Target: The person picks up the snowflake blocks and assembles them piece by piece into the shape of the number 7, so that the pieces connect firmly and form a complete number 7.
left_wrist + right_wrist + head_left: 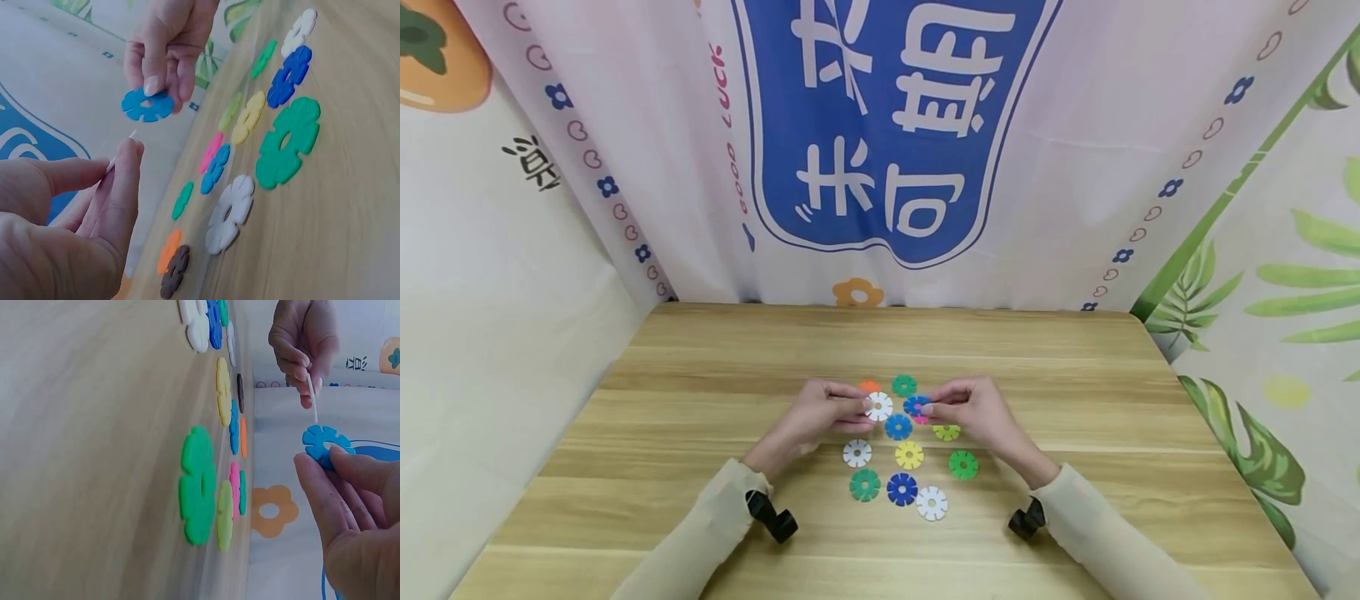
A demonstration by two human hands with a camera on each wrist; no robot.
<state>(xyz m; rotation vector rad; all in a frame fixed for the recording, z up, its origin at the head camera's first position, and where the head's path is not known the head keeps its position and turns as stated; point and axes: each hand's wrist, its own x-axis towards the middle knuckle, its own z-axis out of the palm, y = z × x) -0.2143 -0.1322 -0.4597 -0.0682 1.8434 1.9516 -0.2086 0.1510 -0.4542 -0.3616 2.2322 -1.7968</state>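
My left hand [824, 412] pinches a white notched disc [878, 407] between thumb and fingers; in the left wrist view the disc is nearly edge-on and mostly hidden. Opposite it, my right hand [978, 410] pinches a blue notched disc [326, 445] by its edge. Both discs are held above the table, close together but apart in the right wrist view. Beneath and around the hands lie loose discs: a blue one [898, 427], a yellow one [909, 455], a pink one [211, 152], an orange one [169, 251] and a dark brown one [175, 272].
On the wooden table [700, 375], nearer the body, lie a white disc [932, 503], a dark blue disc [902, 489] and a green disc [865, 485]. A bright green disc [963, 465] lies at right. Printed curtains [1075, 167] enclose the table's back and sides.
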